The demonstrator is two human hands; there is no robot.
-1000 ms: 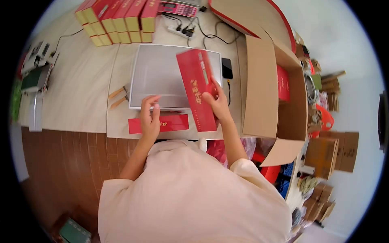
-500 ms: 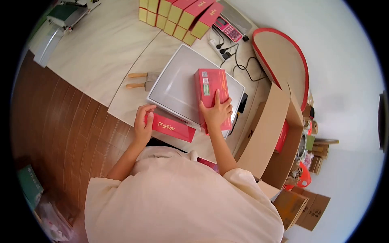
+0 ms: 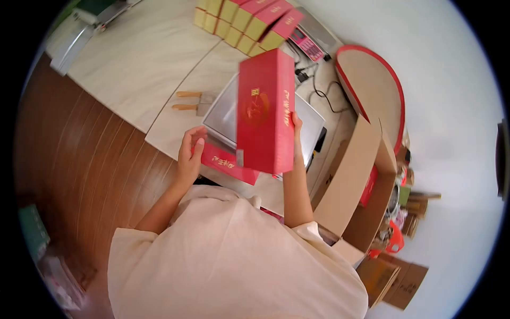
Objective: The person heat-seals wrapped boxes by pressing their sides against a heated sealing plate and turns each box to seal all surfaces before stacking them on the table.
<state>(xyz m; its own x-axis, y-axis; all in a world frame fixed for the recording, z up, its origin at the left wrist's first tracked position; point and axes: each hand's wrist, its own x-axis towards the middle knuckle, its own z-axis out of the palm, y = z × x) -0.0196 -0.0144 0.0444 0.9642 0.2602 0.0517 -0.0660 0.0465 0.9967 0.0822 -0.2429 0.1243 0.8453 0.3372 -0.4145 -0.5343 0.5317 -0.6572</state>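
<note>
My right hand (image 3: 297, 127) grips a red gift box (image 3: 258, 111) with gold lettering along its right side. The box is lifted and tilted over a grey metal tray (image 3: 222, 118) with a white rim, covering much of it; most of my fingers are hidden behind the box. My left hand (image 3: 190, 154) is at the left end of a flat red piece (image 3: 228, 162) with gold characters, near the table's front edge. Its thumb and fingers are apart, and I cannot tell if they touch that piece. Two wooden-handled tools (image 3: 187, 101) lie left of the tray.
Red and gold boxes (image 3: 249, 26) stand in stacked rows at the back, near a pink keypad device (image 3: 306, 43) and black cables (image 3: 319, 93). An open cardboard carton (image 3: 348, 175) with something red inside stands at the right. Behind it leans a red-rimmed round tray (image 3: 369, 74).
My right hand has raised the red gift box off the tray and turned it, so a different face shows. My left hand has opened slightly near the flat red piece.
</note>
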